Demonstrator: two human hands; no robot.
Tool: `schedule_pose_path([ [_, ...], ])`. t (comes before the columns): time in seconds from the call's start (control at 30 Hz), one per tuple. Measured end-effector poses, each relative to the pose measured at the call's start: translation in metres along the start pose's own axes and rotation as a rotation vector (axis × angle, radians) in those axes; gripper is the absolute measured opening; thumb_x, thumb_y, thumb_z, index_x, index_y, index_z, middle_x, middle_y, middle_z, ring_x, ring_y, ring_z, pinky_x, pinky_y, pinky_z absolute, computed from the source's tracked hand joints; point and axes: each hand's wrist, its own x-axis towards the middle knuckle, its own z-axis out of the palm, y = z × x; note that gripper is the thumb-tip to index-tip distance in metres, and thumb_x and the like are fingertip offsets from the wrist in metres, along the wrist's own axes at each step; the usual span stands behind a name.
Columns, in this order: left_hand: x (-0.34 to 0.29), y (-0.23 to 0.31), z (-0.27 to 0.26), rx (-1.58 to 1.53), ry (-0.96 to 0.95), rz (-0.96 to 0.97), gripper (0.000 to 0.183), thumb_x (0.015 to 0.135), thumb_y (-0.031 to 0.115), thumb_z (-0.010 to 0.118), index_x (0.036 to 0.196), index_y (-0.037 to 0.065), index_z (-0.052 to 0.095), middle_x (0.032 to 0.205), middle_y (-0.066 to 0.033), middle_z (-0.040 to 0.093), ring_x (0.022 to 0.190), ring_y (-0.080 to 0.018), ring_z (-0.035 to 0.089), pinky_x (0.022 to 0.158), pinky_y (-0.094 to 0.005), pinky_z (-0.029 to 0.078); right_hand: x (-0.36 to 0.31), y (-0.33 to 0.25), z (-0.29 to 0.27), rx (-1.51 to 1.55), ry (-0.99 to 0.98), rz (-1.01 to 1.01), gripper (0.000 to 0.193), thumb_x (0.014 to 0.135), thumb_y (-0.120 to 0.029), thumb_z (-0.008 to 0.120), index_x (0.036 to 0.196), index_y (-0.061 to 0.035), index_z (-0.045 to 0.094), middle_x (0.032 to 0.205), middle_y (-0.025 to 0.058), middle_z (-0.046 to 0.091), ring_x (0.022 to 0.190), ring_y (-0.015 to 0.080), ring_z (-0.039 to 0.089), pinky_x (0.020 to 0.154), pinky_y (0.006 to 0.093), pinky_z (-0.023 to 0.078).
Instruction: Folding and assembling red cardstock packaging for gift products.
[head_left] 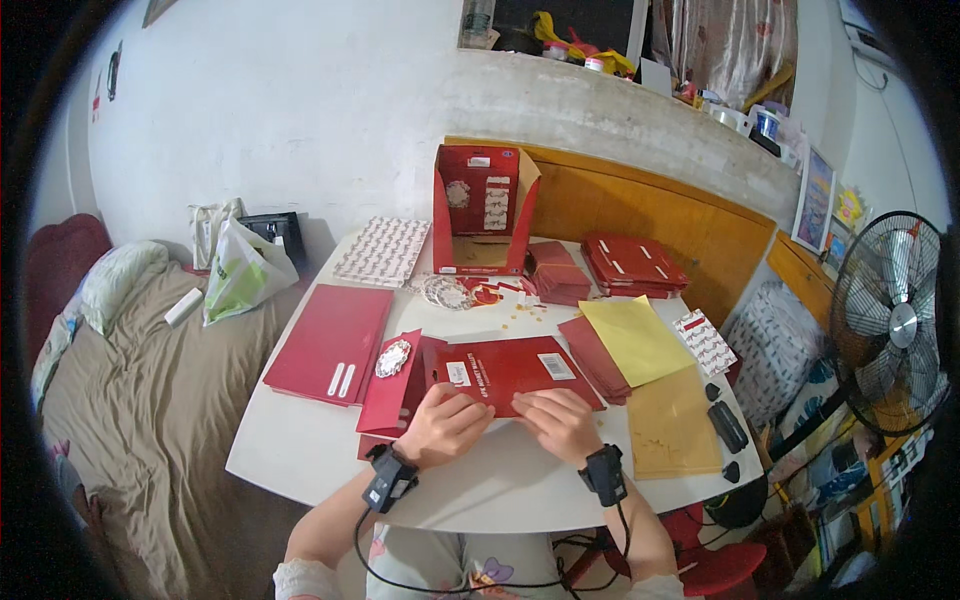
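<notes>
A flat red cardboard packet (510, 368) with two white labels lies in front of me at the near side of the white table (480, 490). Along its near edge, my left hand (447, 425) grips it with bent fingers, the thumb toward the middle. A short way to the right, my right hand (560, 422) pinches the same edge. Just left of the packet is a narrow red card folder (385, 395) bearing a white lacy paper rosette (393, 358), partly over other red pieces. What lies under my fingers is hidden.
Stacked large red folders (330, 345) lie left. An open red display box (485, 215) stands behind, beside red card bundles (558, 272) and stacked red packets (635, 265). Yellow sheets (637, 340) and a dark marker-like object (728, 427) lie right. A fan (900, 325) stands beyond.
</notes>
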Motion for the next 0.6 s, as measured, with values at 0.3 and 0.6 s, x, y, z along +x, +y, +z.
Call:
schedule_pose_path([
  [0.3, 0.005, 0.000, -0.005, 0.058, -0.119, 0.002, 0.025, 0.068, 0.011, 0.062, 0.091, 0.001, 0.065, 0.081, -0.0034, 0.056, 0.077, -0.0172, 0.057, 0.081, -0.0369, 0.044, -0.006, 0.003, -0.002, -0.115, 0.019, 0.000, 0.018, 0.075, -0.004, 0.067, 0.092, -0.0056, 0.071, 0.092, 0.0028, 0.070, 0.084, 0.0157, 0.065, 0.072, 0.0290, 0.051],
  [0.6, 0.003, 0.020, 0.013, 0.151, -0.174, -0.058, 0.036, 0.070, 0.014, 0.059, 0.101, -0.002, 0.065, 0.097, -0.0078, 0.062, 0.087, -0.0189, 0.059, 0.090, -0.0419, 0.044, 0.003, -0.011, -0.001, -0.124, -0.024, -0.159, 0.018, 0.073, -0.003, 0.065, 0.091, -0.0002, 0.070, 0.090, 0.0071, 0.070, 0.084, 0.0187, 0.066, 0.075, 0.0307, 0.052],
])
